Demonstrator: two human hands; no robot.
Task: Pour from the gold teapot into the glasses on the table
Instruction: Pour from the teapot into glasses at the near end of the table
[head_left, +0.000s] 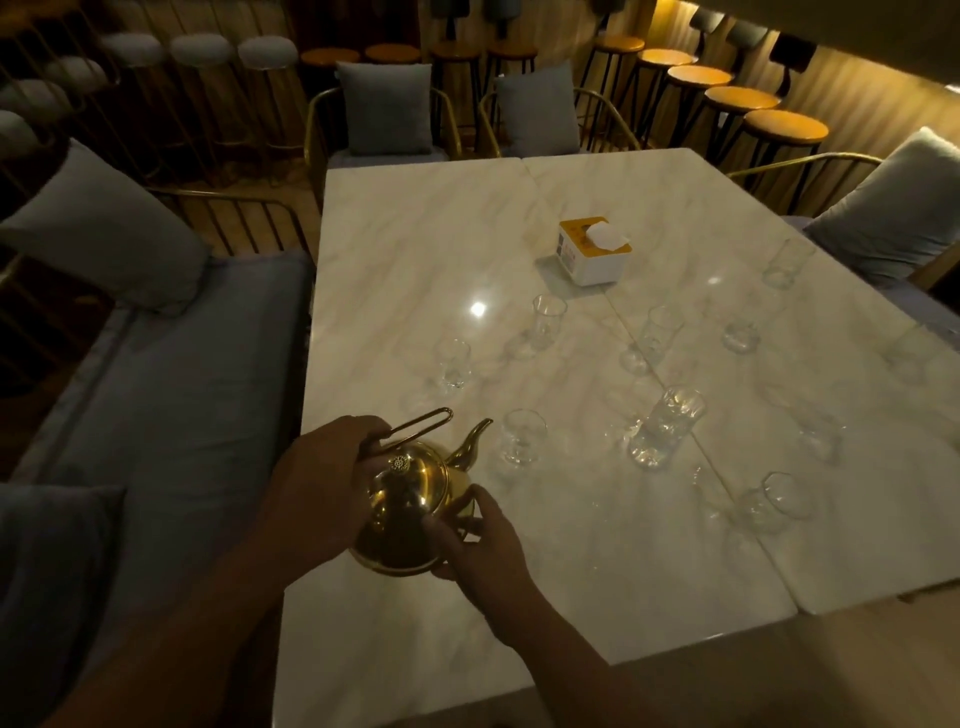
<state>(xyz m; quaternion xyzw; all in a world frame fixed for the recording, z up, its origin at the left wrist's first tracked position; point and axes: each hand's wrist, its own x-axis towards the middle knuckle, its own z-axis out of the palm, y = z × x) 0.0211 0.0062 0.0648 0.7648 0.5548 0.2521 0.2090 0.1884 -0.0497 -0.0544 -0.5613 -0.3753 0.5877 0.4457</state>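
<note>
The gold teapot (410, 499) is near the front left of the white marble table (441, 234), its spout pointing up and right toward a small clear glass (522, 437). My left hand (322, 483) grips the teapot at the base of its wire handle. My right hand (480, 545) holds the pot's lower right side. Several clear glasses are scattered over the table, among them a tall one (667, 426) with water in it, one (453, 362) further back and one (547, 321) near the middle.
A white and yellow tissue box (595, 250) stands mid-table. A grey cushioned bench (171, 374) runs along the left. Chairs with grey pillows (384, 108) stand at the far side and right, with bar stools (784, 127) behind.
</note>
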